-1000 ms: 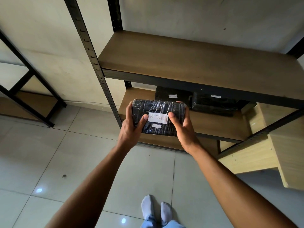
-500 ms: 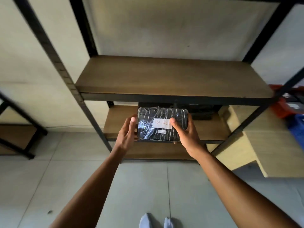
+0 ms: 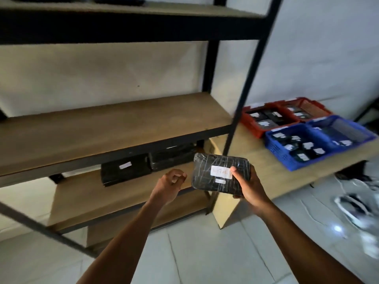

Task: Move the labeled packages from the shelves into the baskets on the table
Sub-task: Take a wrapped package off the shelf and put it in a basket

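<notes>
Our right hand [image 3: 249,186] is closed around the right end of a black wrapped package [image 3: 217,175], thumb pressed on its face right at the edge of the white label [image 3: 221,171], fingers curled under and behind. The writing on the label is too blurred for us to read. The package sits clear of the shelves, held in the air in front of the rack's front right upright [image 3: 246,85].

Our left hand [image 3: 169,186] holds nothing; its fingers are loosely curled in toward the palm, and it hovers just beside the package's left end without touching it.

Behind our hands, on the lower shelf [image 3: 123,197], two more black packages lie side by side: one with a small white label [image 3: 125,170] and another [image 3: 174,155] to its right, tucked farther back under the middle shelf [image 3: 102,130], whose top is bare wood. At the very top edge of the view, dark packages rest on the upper shelf [image 3: 184,9].

To the right stands the wooden bench [image 3: 266,165]. It carries two red baskets [image 3: 249,124] at the back and two blue baskets [image 3: 276,148] nearer us, all holding black labelled packages. The slanting black upright crosses between us and the bench's left end.
</notes>
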